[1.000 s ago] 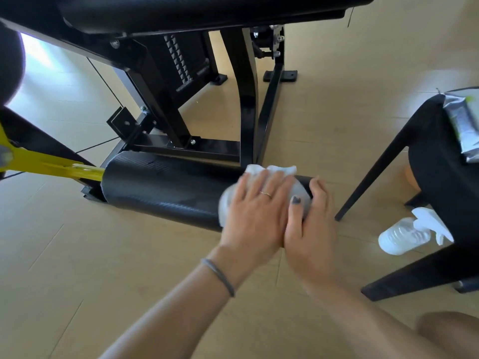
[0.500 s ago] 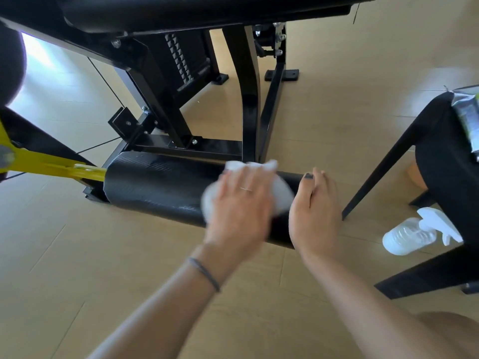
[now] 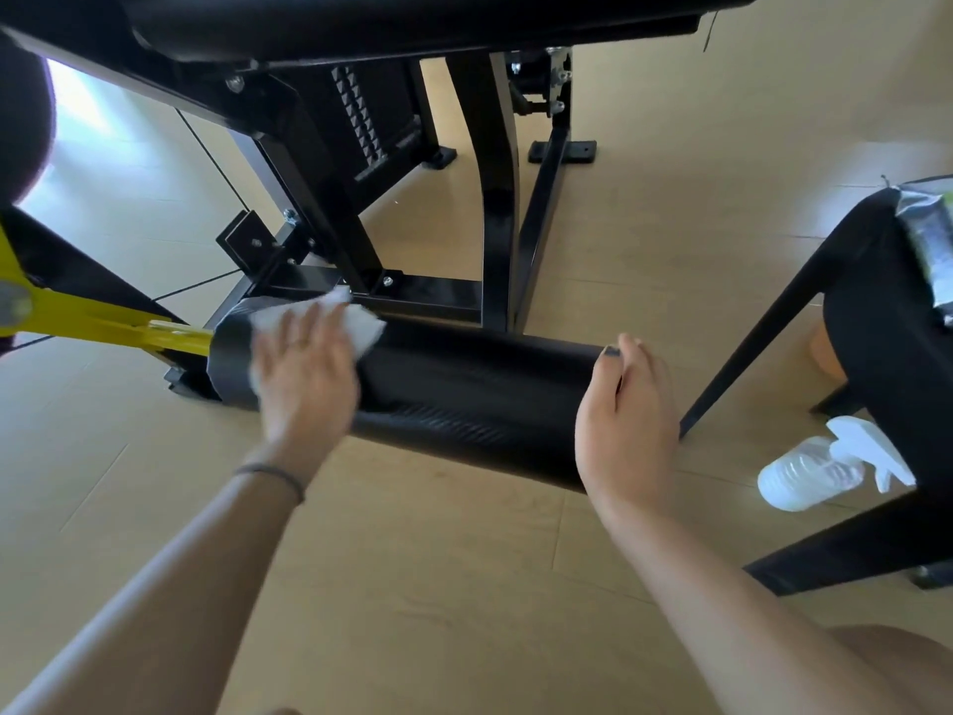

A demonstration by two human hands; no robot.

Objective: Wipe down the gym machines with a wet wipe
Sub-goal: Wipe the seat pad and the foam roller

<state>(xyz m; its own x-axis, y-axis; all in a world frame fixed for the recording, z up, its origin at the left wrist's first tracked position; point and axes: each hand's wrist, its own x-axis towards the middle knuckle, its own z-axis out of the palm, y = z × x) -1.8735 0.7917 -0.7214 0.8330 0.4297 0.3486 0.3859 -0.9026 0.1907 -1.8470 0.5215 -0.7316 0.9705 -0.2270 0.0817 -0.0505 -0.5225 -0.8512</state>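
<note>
A black padded roller (image 3: 464, 394) of the gym machine lies low over the floor, joined at its left end to a yellow arm (image 3: 103, 327). My left hand (image 3: 304, 379) presses a white wet wipe (image 3: 361, 322) flat on the roller's left end, fingers spread and blurred by motion. My right hand (image 3: 626, 420) cups the roller's right end, thumb on top and fingers wrapped over the end. The machine's black frame (image 3: 495, 198) rises behind the roller.
A black chair (image 3: 876, 353) stands at the right with a wipes packet (image 3: 928, 240) on its seat. A white spray bottle (image 3: 820, 467) lies on the wooden floor under it. The machine's seat pad (image 3: 412, 18) hangs overhead.
My left hand has slid the wipe leftward along the roller, from beside my right hand to the left end. My right hand stays at the right end.
</note>
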